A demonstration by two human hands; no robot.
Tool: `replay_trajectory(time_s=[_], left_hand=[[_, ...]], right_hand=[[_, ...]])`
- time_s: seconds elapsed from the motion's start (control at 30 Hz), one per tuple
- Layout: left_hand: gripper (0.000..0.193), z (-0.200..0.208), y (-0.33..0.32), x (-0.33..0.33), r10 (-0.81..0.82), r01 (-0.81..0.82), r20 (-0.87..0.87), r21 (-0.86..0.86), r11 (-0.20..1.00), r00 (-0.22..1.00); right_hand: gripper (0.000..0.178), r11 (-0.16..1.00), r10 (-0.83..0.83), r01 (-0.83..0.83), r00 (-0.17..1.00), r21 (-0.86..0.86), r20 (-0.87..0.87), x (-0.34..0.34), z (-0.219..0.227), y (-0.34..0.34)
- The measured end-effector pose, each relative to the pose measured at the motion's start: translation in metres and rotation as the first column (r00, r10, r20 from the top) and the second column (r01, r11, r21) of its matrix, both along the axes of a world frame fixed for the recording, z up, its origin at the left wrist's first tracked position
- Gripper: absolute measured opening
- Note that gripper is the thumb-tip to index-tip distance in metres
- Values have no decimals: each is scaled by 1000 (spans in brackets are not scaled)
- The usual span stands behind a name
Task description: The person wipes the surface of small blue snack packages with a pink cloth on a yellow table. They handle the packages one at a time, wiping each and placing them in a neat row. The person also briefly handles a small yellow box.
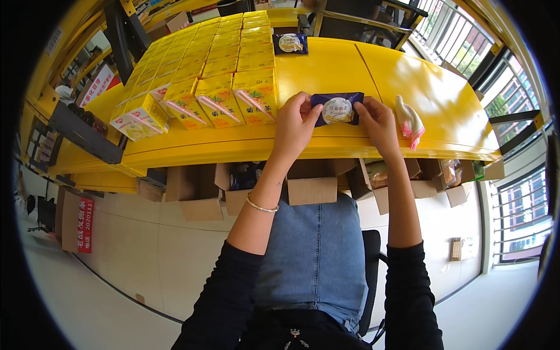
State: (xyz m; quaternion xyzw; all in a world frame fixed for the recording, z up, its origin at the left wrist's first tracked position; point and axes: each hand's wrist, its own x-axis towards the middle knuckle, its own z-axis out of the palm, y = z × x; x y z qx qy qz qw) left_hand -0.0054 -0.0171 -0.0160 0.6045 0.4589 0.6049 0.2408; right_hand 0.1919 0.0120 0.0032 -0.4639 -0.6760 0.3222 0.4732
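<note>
Between my two hands is a small dark blue cookie packet point(337, 109) with a pale round label, held just above the yellow tabletop near its front edge. My left hand point(298, 116) pinches the packet's left end between thumb and fingers. At its right end, my right hand point(378, 119) grips it the same way. A second blue cookie packet point(290, 44) lies farther back on the table, beside the block of drink cartons. To the right of my right hand rests a crumpled white cloth point(409, 123) with a pink edge.
Rows of yellow drink cartons point(217, 100) with straws cover the left part of the yellow table point(326, 70). Under the front edge stand several open cardboard boxes point(312, 189), some with packets inside. A dark metal post point(90, 133) stands at the left; barred windows are at the right.
</note>
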Motion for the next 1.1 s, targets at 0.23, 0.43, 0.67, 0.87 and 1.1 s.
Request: replay_trajectory(time_s=[0.23, 0.43, 0.67, 0.87, 1.1], left_hand=[[19, 0, 1, 4, 57, -56, 56, -23, 998, 997], [16, 2, -3, 3, 93, -93, 27, 7, 996, 995], [14, 50, -42, 5, 194, -163, -353, 115, 980, 915], [13, 139, -17, -10, 217, -168, -650, 138, 976, 728], [15, 157, 113, -65, 277, -293, -868, 161, 942, 413]], right_hand=[[20, 998, -20, 25, 997, 62, -79, 0, -8, 7], [17, 997, -10, 20, 992, 77, -128, 0, -7, 5], [15, 993, 101, -116, 923, -18, -371, 14, -9, -3], [18, 994, 105, -77, 852, 75, -514, -6, 32, 24], [19, 984, -123, 166, 903, 71, -412, -92, 33, 145]])
